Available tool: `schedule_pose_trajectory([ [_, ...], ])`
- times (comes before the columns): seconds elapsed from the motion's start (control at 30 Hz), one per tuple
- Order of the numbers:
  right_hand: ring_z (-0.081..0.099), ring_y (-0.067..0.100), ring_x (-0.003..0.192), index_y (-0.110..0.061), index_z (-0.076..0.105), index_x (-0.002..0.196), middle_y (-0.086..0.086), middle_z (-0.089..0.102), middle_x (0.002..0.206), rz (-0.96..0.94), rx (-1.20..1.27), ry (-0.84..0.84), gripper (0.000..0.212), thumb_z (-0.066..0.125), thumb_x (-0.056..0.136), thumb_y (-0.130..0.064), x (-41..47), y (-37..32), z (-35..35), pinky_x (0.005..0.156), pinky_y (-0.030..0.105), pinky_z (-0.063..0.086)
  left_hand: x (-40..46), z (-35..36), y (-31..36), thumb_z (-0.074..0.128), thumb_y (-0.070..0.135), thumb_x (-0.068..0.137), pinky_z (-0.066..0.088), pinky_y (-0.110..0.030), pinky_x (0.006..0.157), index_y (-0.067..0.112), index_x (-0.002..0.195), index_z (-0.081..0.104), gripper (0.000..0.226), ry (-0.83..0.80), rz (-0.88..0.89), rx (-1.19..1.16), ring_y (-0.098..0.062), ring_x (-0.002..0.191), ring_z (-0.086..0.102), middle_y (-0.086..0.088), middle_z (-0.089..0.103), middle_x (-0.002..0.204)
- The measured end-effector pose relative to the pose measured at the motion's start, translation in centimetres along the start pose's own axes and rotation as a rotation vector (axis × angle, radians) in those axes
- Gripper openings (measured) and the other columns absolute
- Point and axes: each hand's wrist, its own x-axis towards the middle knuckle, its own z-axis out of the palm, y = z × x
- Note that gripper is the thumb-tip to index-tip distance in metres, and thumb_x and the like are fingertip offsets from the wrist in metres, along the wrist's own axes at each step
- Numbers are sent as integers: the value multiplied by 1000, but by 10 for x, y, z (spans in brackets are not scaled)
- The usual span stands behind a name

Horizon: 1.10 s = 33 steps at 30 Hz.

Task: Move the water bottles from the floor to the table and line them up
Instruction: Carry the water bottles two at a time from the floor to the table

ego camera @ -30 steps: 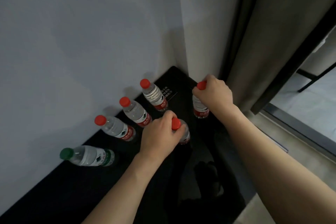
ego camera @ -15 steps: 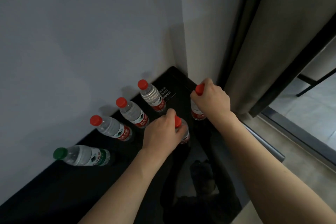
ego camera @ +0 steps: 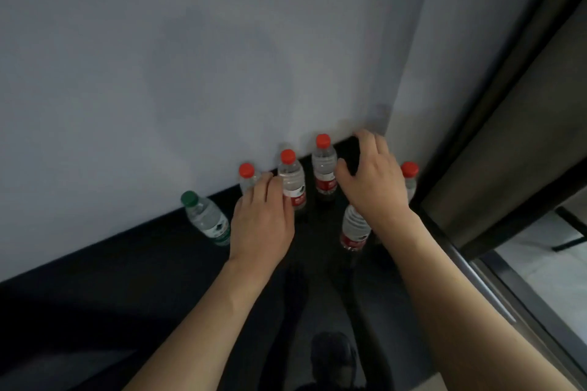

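Several clear water bottles stand on the glossy black table (ego camera: 111, 267) near the wall. A green-capped bottle (ego camera: 208, 220) is leftmost, followed by three red-capped ones (ego camera: 246, 173) (ego camera: 291, 182) (ego camera: 324, 168) along the wall. My left hand (ego camera: 260, 219) hovers with straight fingers whose tips reach between the first two red-capped bottles. My right hand (ego camera: 373, 187) is spread and relaxed over the table's corner, holding nothing. Under its wrist stands another bottle (ego camera: 354, 230), its cap hidden. A red-capped bottle (ego camera: 409, 179) peeks out to the right of that hand.
A grey wall (ego camera: 190, 57) rises directly behind the bottles. A dark curtain (ego camera: 514, 98) hangs at the right. The table's right edge (ego camera: 495, 292) has a metal trim, with light floor (ego camera: 549, 270) beyond it. The tabletop reflects my arms.
Both hands have let go of the two red caps they gripped and opened. The left hand moved left toward the row by the wall. The view tilted.
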Motion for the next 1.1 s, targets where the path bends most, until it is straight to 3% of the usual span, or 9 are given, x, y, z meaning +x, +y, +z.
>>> schedule_pose_trajectory([
  [0.13, 56, 27, 109, -12, 45, 133, 8, 54, 125, -128, 52, -55, 51, 59, 85, -26, -23, -62, 10, 85, 35, 46, -29, -33, -41, 48, 23, 98, 42, -46, 106, 5, 136, 49, 42, 89, -104, 20, -34, 128, 48, -17, 48, 143],
  [0.47, 52, 24, 120, -17, 37, 139, 6, 48, 136, -414, 95, -259, 59, 62, 86, -26, -116, -233, 52, 98, 38, 46, -162, -123, -167, 47, 28, 101, 40, -48, 108, 6, 132, 52, 39, 266, -407, 143, -32, 128, 50, -16, 48, 144],
  [0.83, 50, 20, 121, -22, 35, 140, 2, 44, 139, -715, 239, -465, 58, 59, 88, -32, -292, -442, 99, 101, 39, 46, -393, -227, -303, 56, 23, 96, 43, -52, 102, 5, 128, 56, 37, 405, -779, 271, -36, 120, 55, -16, 52, 139],
  [1.1, 50, 24, 121, -19, 36, 141, 4, 41, 142, -996, 316, -686, 59, 59, 88, -30, -457, -591, 120, 102, 40, 43, -586, -291, -374, 54, 23, 95, 43, -53, 99, 6, 125, 57, 35, 470, -1150, 348, -38, 119, 55, -16, 51, 141],
])
